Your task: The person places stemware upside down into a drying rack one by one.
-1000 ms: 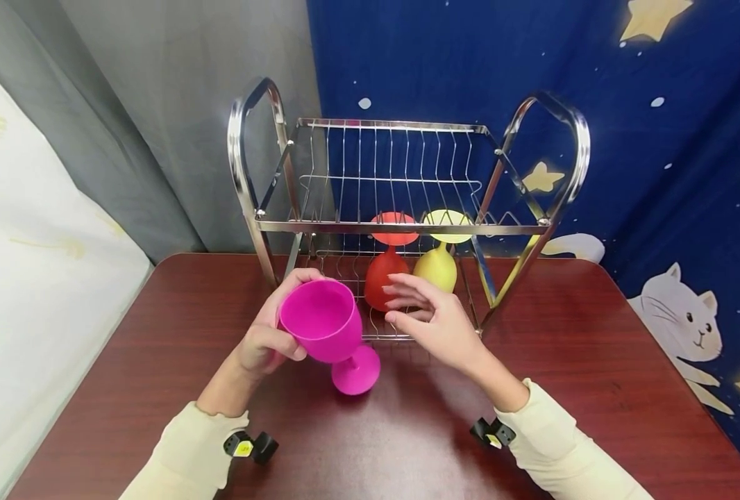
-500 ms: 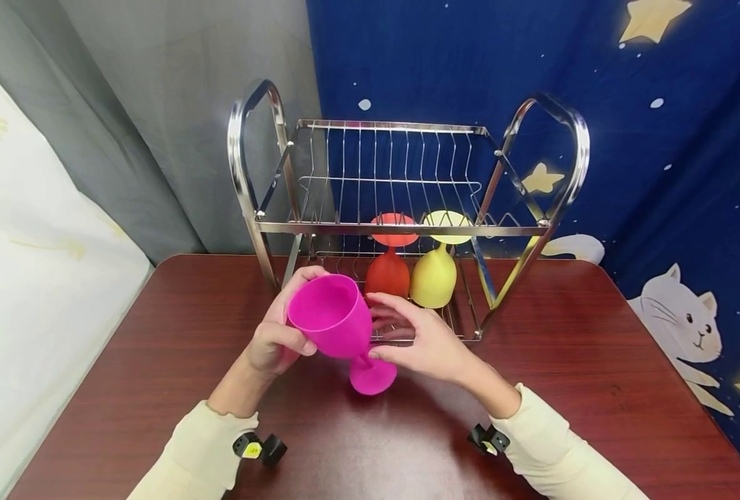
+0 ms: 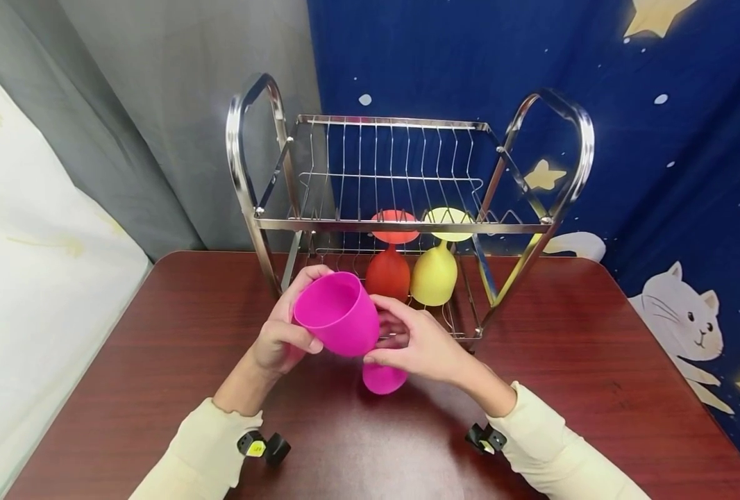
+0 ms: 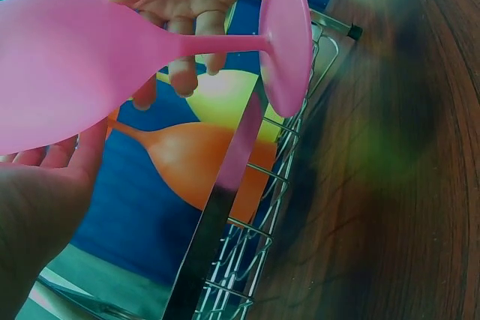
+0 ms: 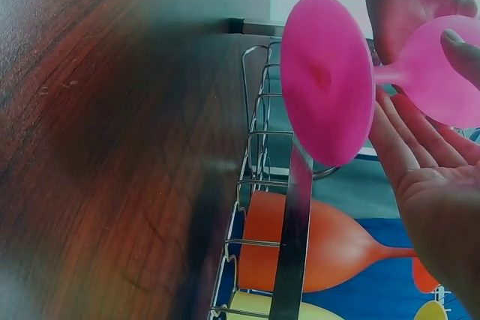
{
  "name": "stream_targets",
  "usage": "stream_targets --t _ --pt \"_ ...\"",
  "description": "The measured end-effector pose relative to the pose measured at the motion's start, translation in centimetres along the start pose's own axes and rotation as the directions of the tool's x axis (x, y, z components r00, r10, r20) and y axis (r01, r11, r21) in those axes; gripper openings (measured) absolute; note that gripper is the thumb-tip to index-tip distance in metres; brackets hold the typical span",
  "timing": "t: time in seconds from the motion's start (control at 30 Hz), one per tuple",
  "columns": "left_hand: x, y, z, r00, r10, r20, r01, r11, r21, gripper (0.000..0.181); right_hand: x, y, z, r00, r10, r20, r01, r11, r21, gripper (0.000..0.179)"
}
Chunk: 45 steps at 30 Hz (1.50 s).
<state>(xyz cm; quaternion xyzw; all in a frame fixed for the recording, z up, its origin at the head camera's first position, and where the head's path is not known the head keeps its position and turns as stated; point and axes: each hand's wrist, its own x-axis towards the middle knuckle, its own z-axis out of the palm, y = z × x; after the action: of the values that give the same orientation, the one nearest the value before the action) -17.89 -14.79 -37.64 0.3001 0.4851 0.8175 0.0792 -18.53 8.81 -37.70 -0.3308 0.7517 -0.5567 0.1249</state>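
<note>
A magenta goblet (image 3: 348, 323) is tilted in front of the rack, its mouth toward the head camera and its foot (image 4: 287, 43) lower right. My left hand (image 3: 285, 337) grips the bowl from the left, thumb on the near side near the rim. From the right, my right hand (image 3: 429, 347) comes up to the lower bowl and stem, its thumb near the bowl. In the right wrist view its fingers (image 5: 397, 136) lie loosely extended behind the stem. Behind the hands, a red goblet (image 3: 387, 274) and a yellow goblet (image 3: 434, 278) stand upside down on the rack's lower tier.
The two-tier chrome dish rack (image 3: 401, 226) stands at the back of the reddish-brown table (image 3: 157, 389), with tall curved side frames (image 3: 235, 149). Grey and starry blue curtains (image 3: 432, 55) hang behind it. White cloth (image 3: 39, 278) lies along the left side.
My left hand has carried the magenta goblet slightly right, its mouth turning a little. My right hand has come left and down from before the red goblet to the magenta goblet's stem.
</note>
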Motion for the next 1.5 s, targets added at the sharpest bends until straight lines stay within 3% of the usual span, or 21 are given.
stream_targets --t 0.27,0.47,0.73,0.97,1.2,1.37,1.5 --pt "0.0 0.0 -0.1 1.000 -0.004 0.010 0.004 1.000 -0.031 0.083 -0.1 -0.1 -0.2 1.000 0.024 -0.019 -0.024 1.000 0.006 0.072" --pt "0.0 0.3 0.1 0.999 -0.040 0.005 0.040 0.998 -0.045 0.084 -0.1 0.1 -0.4 0.999 0.019 -0.028 -0.018 0.999 0.045 0.073" --pt "-0.3 0.5 -0.2 0.995 -0.100 0.031 0.099 0.995 0.029 0.088 -0.3 0.2 -0.8 0.998 -0.035 -0.050 0.039 0.996 0.084 0.070" --pt "-0.5 0.5 -0.6 0.993 -0.105 0.050 0.102 0.992 0.071 0.094 -0.4 0.1 -1.1 0.997 -0.033 -0.073 0.036 0.998 0.043 0.069" --pt "-0.4 1.5 -0.9 0.993 -0.093 0.066 0.082 0.985 0.150 0.107 -0.5 -0.1 -1.5 0.998 -0.023 -0.066 0.024 1.000 0.013 0.069" --pt "-0.3 2.3 -0.9 0.995 -0.068 0.076 0.043 0.958 0.283 0.104 -0.5 -0.2 -1.7 0.999 -0.006 -0.049 0.003 0.999 -0.047 0.068" --pt "-0.4 2.9 -0.6 0.994 -0.080 0.080 0.035 0.892 0.451 0.100 -0.5 -0.3 -1.8 1.000 0.010 -0.029 -0.013 0.994 -0.106 0.068"
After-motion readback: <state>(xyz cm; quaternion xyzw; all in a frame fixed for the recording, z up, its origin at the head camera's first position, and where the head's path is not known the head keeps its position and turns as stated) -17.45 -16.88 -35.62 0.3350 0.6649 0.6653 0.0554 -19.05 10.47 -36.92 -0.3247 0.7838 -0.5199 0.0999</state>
